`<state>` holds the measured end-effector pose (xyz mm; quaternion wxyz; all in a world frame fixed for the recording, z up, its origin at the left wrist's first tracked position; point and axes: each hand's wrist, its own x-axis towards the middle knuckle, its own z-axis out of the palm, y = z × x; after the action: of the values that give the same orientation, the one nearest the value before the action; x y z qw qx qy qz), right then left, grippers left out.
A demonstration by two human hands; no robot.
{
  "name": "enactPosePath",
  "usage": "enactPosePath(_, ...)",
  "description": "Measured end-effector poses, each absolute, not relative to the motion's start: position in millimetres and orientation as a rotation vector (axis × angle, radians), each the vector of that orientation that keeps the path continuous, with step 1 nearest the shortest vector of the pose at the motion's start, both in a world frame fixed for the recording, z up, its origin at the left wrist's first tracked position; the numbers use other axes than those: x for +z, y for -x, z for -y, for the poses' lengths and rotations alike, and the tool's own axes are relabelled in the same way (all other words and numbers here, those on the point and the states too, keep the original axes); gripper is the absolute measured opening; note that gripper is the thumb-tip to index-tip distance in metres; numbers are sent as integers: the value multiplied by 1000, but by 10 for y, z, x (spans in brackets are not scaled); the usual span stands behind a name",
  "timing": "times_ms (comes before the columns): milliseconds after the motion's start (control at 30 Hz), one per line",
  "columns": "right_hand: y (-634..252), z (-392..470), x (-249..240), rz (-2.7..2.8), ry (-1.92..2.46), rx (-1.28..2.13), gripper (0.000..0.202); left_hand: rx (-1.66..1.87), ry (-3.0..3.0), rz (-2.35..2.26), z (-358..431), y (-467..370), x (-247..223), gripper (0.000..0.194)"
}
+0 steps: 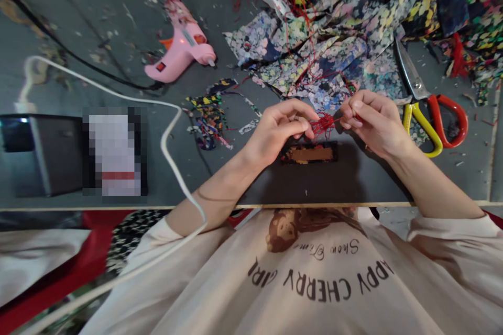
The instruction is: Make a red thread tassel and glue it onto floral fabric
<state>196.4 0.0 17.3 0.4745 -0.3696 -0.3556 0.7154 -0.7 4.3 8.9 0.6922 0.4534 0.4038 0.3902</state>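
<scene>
Between my two hands is a small tangled bunch of red thread [324,124]. My left hand [281,128] pinches the bunch from the left side, thumb against forefinger. On the other side my right hand [371,118] is closed, its fingertips pinching a strand that runs out of the bunch. Just below the thread lies a small dark rectangular piece with a brown middle [312,153], flat on the grey table. Floral fabric [326,73] is heaped beyond my hands, with loose red threads trailing over it.
Scissors [422,95] with yellow and red handles lie right of my right hand. A pink glue gun [183,49] rests at upper left. Fabric scraps [208,120] sit left of my hands. A white cable [167,141] crosses my left forearm beside a dark device [58,157].
</scene>
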Motion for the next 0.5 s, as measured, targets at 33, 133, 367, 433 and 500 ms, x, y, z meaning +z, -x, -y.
enactPosePath(33,-1964,-2,171,871,900,1753,39,876,-1012,-898,-43,7,91,12)
enactPosePath(133,-1962,-4,168,869,895,1758,39,887,-1011,-889,-45,8,95,12)
enactPosePath(367,-2006,-26,186,919,897,1755,34,1004,-978,-741,-81,28,52,18)
enactPosePath(433,-2028,-27,183,968,912,1702,32,1048,-984,-697,-90,34,36,19)
enactPosePath(500,-2043,-14,171,1064,923,1624,32,1080,-987,-670,-93,36,22,22)
